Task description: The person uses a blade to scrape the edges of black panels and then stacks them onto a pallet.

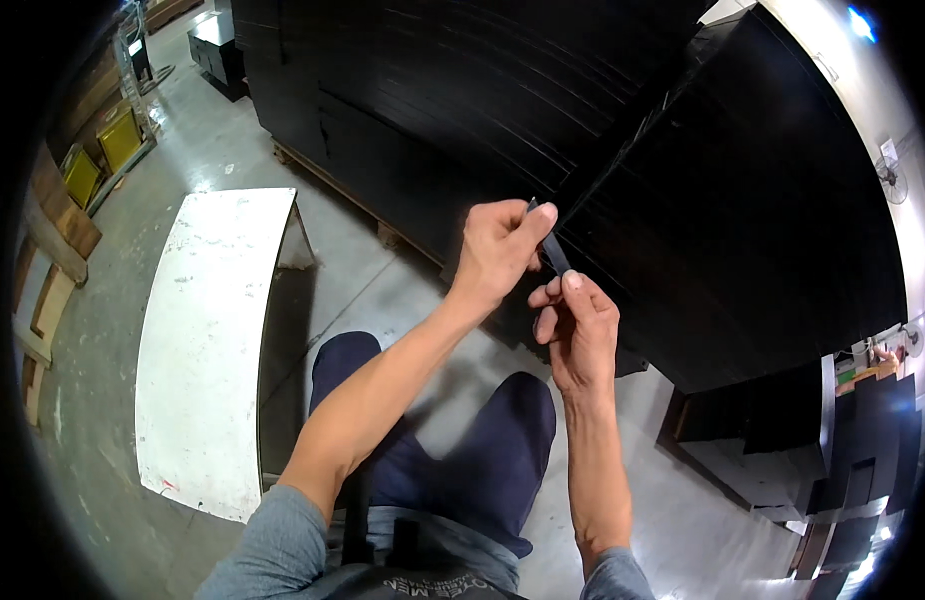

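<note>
A short, narrow dark strip point(555, 253) spans the gap between my two hands. My left hand point(490, 250) pinches its upper end between thumb and fingers. Below and to the right, my right hand point(587, 332) grips the lower end under its thumb, the other fingers curled. What the strip is made of I cannot tell. Just beyond my hands rise large black stacked panels point(413, 100), with a second tall black stack point(733, 220) to the right; a narrow gap runs between them.
A low bench with a white top point(208, 340) stands on my left. Wooden pallet edges point(388, 235) show under the black stack. Yellow-faced pieces point(120, 138) and wooden boards lie at the far left. More dark stacks point(753, 440) stand at the lower right on the grey floor point(643, 480).
</note>
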A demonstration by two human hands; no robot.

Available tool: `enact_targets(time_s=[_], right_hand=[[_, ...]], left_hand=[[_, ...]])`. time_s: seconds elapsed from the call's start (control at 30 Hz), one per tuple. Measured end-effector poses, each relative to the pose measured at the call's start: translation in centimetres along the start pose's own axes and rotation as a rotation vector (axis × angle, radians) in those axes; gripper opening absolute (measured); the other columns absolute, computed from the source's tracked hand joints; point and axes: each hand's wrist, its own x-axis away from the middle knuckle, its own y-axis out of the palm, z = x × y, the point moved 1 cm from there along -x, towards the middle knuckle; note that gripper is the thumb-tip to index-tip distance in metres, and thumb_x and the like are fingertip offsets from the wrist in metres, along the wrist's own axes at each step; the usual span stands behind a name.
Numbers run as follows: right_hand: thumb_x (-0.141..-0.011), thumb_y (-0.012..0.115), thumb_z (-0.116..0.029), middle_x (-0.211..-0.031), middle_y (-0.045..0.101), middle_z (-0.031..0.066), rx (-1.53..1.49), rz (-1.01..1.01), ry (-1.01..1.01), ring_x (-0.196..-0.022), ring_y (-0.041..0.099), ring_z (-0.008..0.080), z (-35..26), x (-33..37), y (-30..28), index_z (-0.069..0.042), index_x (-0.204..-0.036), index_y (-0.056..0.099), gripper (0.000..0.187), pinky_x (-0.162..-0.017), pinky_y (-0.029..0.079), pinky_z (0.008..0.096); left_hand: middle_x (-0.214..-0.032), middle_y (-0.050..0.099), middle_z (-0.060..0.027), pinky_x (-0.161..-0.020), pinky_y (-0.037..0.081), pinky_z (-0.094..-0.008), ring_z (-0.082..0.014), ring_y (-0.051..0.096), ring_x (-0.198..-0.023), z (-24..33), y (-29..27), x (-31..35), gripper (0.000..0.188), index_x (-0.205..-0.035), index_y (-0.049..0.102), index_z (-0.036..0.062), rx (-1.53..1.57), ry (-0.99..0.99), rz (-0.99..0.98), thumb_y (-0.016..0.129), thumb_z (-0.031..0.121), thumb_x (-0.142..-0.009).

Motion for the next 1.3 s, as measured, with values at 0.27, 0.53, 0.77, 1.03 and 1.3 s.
enact_targets(time_s=[0.27,0.53,0.77,1.03,1.3], right_hand=[[-0.105,0.055,-0.029,-0.066,0.063,0.0059,-0.242,0.139,0.119,-0.040,0.042,0.0081,-0.2,-1.5,0.9,-0.004,-0.090,0.063,0.030,-0.043,0.038,0.0241],[-0.105,0.054,-0.027,-0.057,0.052,0.0003,-0.231,0.180,0.164,-0.038,0.036,0.0068,0.7,-1.6,1.2,-0.003,-0.089,0.061,0.030,-0.040,0.030,0.0222],[-0.104,0.054,-0.024,-0.054,0.044,-0.0008,-0.269,0.263,0.195,-0.038,0.031,0.0084,2.7,-1.4,0.4,-0.003,-0.084,0.059,0.029,-0.041,0.028,0.0248],[-0.104,0.055,-0.026,-0.054,0.046,-0.0005,-0.163,0.198,0.145,-0.038,0.032,0.0077,1.9,-0.7,1.2,-0.003,-0.083,0.061,0.031,-0.041,0.029,0.0239],[-0.098,0.058,-0.024,-0.056,0.044,-0.0019,-0.201,0.359,0.337,-0.042,0.032,0.0087,8.8,-1.1,-1.5,-0.006,-0.078,0.061,0.027,-0.041,0.027,0.0254]], left_hand=[[-0.056,0.053,0.0022,-0.046,0.037,-0.0233,-0.0041,0.046,-0.050,-1.2,0.7,-2.1,0.044,-0.062,0.057,0.0063,0.047,0.062,-0.022,0.067,0.030,-0.097],[-0.053,0.053,0.0009,-0.047,0.040,-0.0252,-0.0054,0.051,-0.049,-2.3,0.2,-1.5,0.044,-0.060,0.057,0.0012,0.050,0.028,0.076,0.065,0.024,-0.097],[-0.053,0.054,0.0000,-0.048,0.041,-0.0260,-0.0063,0.053,-0.050,-4.5,0.4,-0.2,0.044,-0.061,0.058,0.0019,-0.001,-0.023,0.106,0.066,0.027,-0.096],[-0.056,0.053,0.0027,-0.048,0.038,-0.0224,-0.0042,0.047,-0.051,-3.5,-0.3,0.0,0.044,-0.062,0.058,0.0046,0.036,0.024,0.088,0.067,0.029,-0.097],[-0.056,0.053,0.0003,-0.046,0.037,-0.0269,-0.0090,0.049,-0.049,-12.1,-2.5,2.4,0.041,-0.061,0.057,0.0066,0.151,-0.313,0.135,0.069,0.026,-0.095]])
